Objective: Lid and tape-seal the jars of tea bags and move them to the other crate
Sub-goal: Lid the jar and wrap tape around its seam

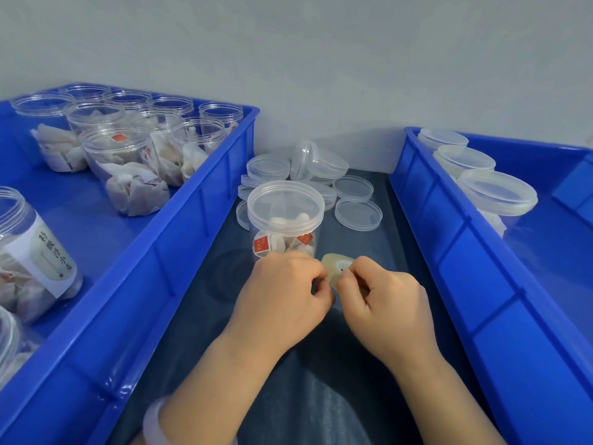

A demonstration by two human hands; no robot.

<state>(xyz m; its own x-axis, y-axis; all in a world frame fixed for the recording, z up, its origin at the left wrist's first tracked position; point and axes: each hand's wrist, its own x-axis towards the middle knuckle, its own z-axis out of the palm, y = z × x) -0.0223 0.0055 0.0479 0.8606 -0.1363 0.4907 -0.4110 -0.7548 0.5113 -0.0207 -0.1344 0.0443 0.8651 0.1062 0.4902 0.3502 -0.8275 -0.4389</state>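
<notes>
Presently, the clear round plastic lidded jar (285, 216) of tea bags is standing upright on the dark blue-grey table (321, 396), between the two crates and just behind the hands. No tape is seen on it. It could be knocked over by the left hand (282, 290), whose knuckles are nearly touching it, because such a jar is judged to be light.

The small pale yellowish tape roll (338, 264) is pinched from both sides. The fingers of the left hand and of the right hand (388, 303) are curled tightly, with the tips met on the roll. Whether the free end is lifted cannot be told. The end could tear narrow or stick back if it is picked carelessly.

Two large blue plastic crates are counted. In the left crate (134, 277) at least eight open jars (123, 162) are standing, and one labelled jar (35, 252) is lying tilted; more is cut off by the border. In the right crate (475, 284) three closed jars (495, 191) are lined up. About nine loose clear lids (357, 214) are piled behind the lidded jar, overlapping. One tape roll and one white bracelet (154, 422) are seen.
</notes>
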